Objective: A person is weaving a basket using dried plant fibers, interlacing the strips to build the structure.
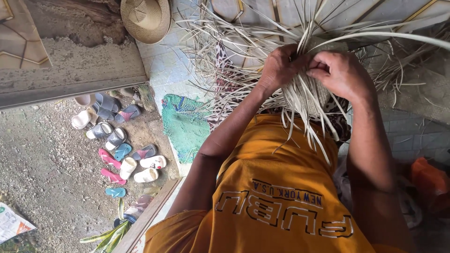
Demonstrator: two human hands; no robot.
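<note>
A half-woven piece of pale palm-leaf strips [307, 96] rests on my lap over a patterned cloth, with long loose strips fanning out above and hanging toward my orange shirt. My left hand [280, 68] grips the strips at the left edge of the woven part. My right hand [341, 72] pinches a strip on its right side, the thumb pressed against the fingers. Both hands touch the weave and sit close together.
A finished straw hat [146, 18] lies at the top left on a concrete ledge. Several sandals and slippers [117, 145] are scattered on the gravel at left. A green mat [185, 124] lies by the step. An orange bag [429, 180] sits at the right.
</note>
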